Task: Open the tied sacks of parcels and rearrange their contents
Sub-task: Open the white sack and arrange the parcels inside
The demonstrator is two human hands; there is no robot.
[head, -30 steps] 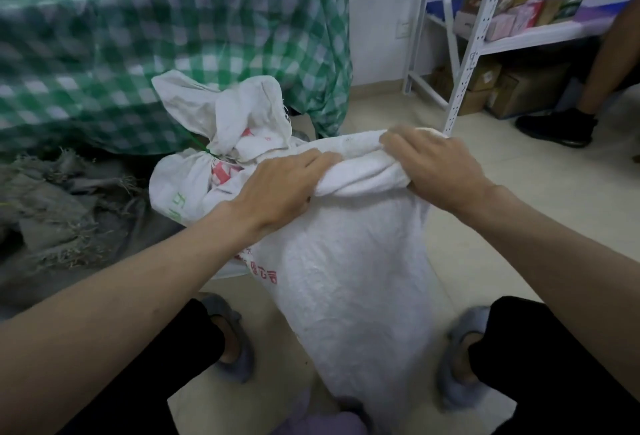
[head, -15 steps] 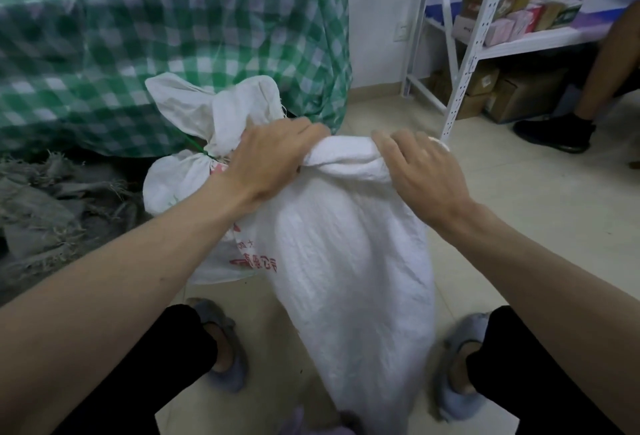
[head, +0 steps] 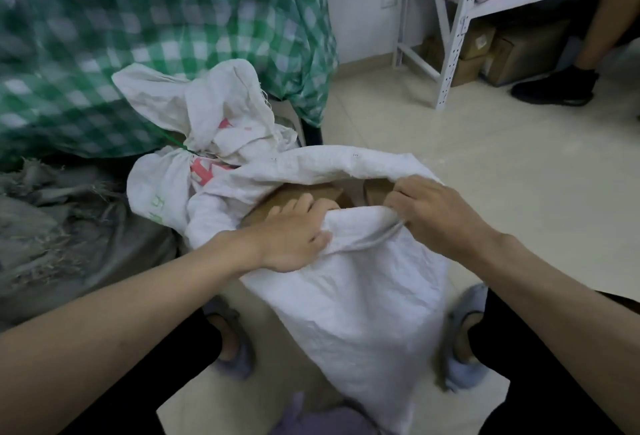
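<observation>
A moment ago the mouth of the white sack (head: 349, 299) was bunched shut between both hands; now it gapes open, and brown cardboard parcels (head: 298, 197) show inside. The left hand (head: 294, 240) has gone from clutching the rolled top to reaching into the opening, its fingers over the near rim and lying on the cardboard while the thumb pinches the cloth of that rim from outside. The right hand (head: 433, 215) has closed its fingers on a fold of the rim at the sack's right side and holds it pulled taut.

The sack stands upright on the pale tiled floor (head: 519, 192) between the person's two feet, each in a grey-blue slipper (head: 465, 341). Just behind the sack and touching its far rim sits a second white sack (head: 180, 144), with red and green print, its neck cinched by a green tie (head: 176, 142) and its loose top flaring above the knot. Behind that one hangs a green checked cloth (head: 173, 29), blurred. To the left of the sack lies a heap of grey, frayed sacking (head: 62, 227). Well beyond the sack to the right stands a white metal shelf rack (head: 457, 29) with cartons on and under it, and beside that another person's leg and black shoe (head: 554, 88).
</observation>
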